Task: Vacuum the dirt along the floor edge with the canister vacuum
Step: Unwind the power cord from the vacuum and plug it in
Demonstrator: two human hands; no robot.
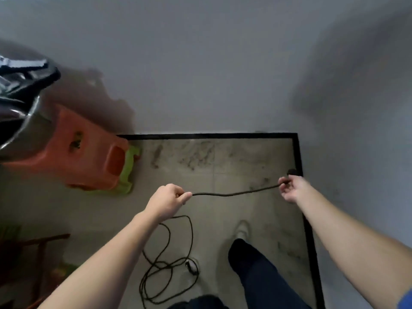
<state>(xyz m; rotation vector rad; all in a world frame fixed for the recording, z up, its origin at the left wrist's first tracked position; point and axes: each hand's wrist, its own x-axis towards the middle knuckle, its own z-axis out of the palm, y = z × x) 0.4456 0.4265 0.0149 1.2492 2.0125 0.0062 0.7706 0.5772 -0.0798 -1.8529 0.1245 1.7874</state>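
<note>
**Holding the cord between both hands**

Fingers curled, the left hand (169, 198) pinches the black cord (234, 194). The right hand (294, 189) grips its far end, where a dark lump (292, 172), possibly the plug, sticks out. The span sags slightly above the floor (214, 210), and more cord lies looped near the feet. Dirt (196, 157) smears the tiles beside the far black strip (211, 136). An orange stool (89, 157) stands left.

Light: dim and flat; you see soft shadows on the wall (334, 85), upper right.
Glare: bright streaks on the shiny black object (20, 85), upper left.
Sharpness: soft throughout; frame edges bend.
</note>
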